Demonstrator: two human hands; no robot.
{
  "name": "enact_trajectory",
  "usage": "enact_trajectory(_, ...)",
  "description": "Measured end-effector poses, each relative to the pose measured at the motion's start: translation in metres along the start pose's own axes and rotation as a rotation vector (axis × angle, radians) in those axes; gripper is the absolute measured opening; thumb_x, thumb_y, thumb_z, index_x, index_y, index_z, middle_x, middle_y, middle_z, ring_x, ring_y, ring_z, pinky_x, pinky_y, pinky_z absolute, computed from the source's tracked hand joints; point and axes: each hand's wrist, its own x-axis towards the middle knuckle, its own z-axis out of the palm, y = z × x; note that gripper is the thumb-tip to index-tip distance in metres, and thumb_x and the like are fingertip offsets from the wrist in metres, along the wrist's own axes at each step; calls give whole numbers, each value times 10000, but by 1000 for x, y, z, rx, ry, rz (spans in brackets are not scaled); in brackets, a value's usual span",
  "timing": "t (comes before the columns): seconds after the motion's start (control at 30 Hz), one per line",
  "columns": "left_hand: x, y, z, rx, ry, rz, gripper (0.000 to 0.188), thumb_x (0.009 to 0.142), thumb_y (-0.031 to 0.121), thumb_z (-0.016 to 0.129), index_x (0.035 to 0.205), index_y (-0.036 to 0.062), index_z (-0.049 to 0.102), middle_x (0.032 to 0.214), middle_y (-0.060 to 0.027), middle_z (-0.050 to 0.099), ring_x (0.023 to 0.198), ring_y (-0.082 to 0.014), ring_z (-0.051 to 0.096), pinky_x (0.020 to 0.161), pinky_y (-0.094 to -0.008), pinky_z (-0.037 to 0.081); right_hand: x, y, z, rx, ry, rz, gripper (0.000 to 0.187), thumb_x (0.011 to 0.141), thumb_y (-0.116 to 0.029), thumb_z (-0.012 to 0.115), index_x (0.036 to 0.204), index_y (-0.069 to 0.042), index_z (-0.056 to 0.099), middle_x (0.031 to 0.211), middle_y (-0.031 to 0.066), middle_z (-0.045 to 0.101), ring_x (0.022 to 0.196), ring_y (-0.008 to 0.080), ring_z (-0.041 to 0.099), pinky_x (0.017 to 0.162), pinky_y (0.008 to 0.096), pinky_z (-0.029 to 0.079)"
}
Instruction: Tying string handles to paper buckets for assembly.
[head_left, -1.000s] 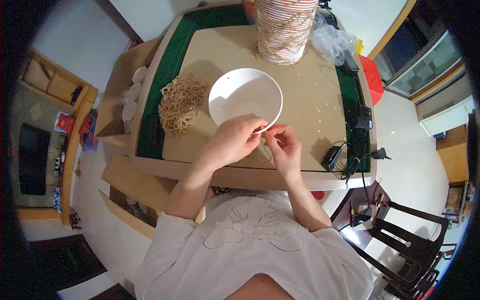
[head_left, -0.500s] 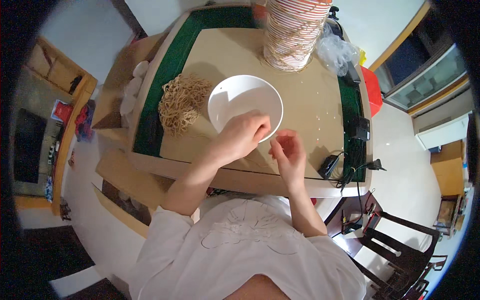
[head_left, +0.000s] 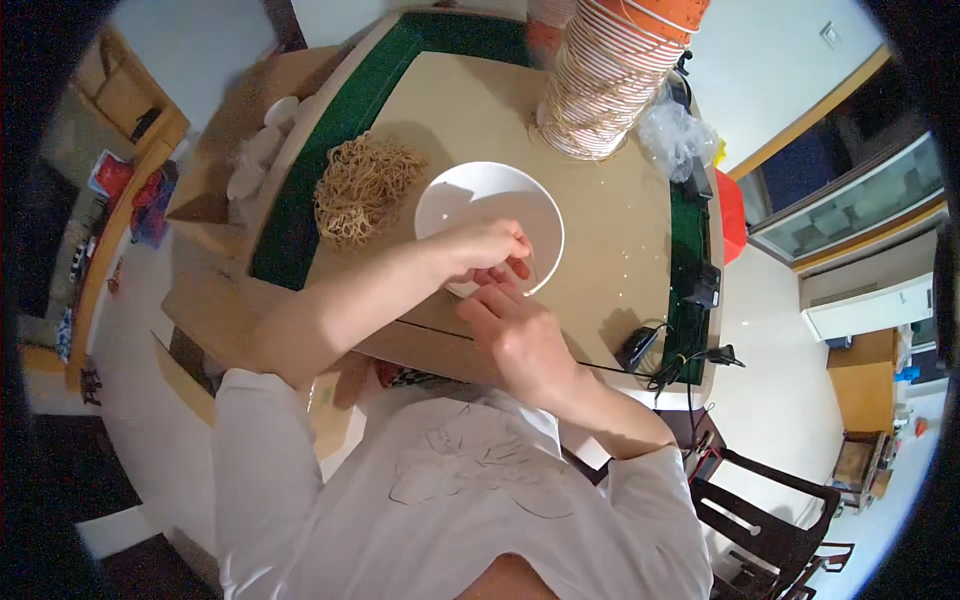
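Observation:
A white bowl (head_left: 512,192) stands on the board in front of me. My left hand (head_left: 487,250) reaches over its near part, fingertips pinched together. Just below, at the near rim, my right hand (head_left: 522,338) is closed with its knuckles up, its fingers almost meeting the left ones. Whatever the two hands pinch is too small or hidden to make out. To the left of the bowl lies a loose tangle of thin tan cords (head_left: 365,190). Behind it, to the right, a tall leaning stack of white and orange cups (head_left: 615,85) has similar cord around it.
A tan board (head_left: 610,235) covers most of the green-edged table. Along the right edge are a clear plastic bag (head_left: 678,138), black adapters (head_left: 640,347) and cables. A cardboard box (head_left: 205,200) with white cups stands at the left; a dark chair (head_left: 770,510) is at lower right.
My right hand has moved left and turned knuckles up, coming to my left hand at the bowl's near rim. My left hand stays over the bowl. The view has shifted slightly.

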Motion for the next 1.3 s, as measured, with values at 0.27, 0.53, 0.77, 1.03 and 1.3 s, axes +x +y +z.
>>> enact_trajectory(0.27,-9,-12,9,-138,-97,44,141,937,133,497,1047,48,521,693,-79,578,570,-107,528,427,-230,393,19,56,-45,294,78,391,124,853,-58,613,965,-8,636,903,116,651,775,229,621,716,306,496)
enact_trajectory(0.53,-23,-11,15,245,197,379,101,908,93,457,959,21,506,644,-58,554,588,-117,529,524,-276,404,19,71,-33,28,-33,314,166,741,-181,729,856,-83,661,817,64,655,780,253,600,703,375,478)
enact_trajectory(0.77,-18,-18,14,114,215,588,69,917,84,471,924,15,476,646,-43,527,580,-108,498,542,-270,406,15,75,-27,17,-53,348,135,732,-173,725,811,-84,661,798,45,667,733,243,593,748,370,451)
enact_trajectory(1.03,-22,-16,16,96,257,589,91,914,116,500,914,28,477,637,-37,521,578,-107,490,537,-278,398,13,67,-29,249,-11,443,123,789,-134,691,881,-54,680,774,77,655,721,223,584,721,338,462)
enact_trajectory(1.3,-23,-21,2,579,108,576,170,821,91,571,944,60,685,904,-99,688,873,-231,653,773,-333,495,2,85,-25,362,138,297,159,801,22,647,957,-9,636,909,117,638,814,205,610,731,304,489)
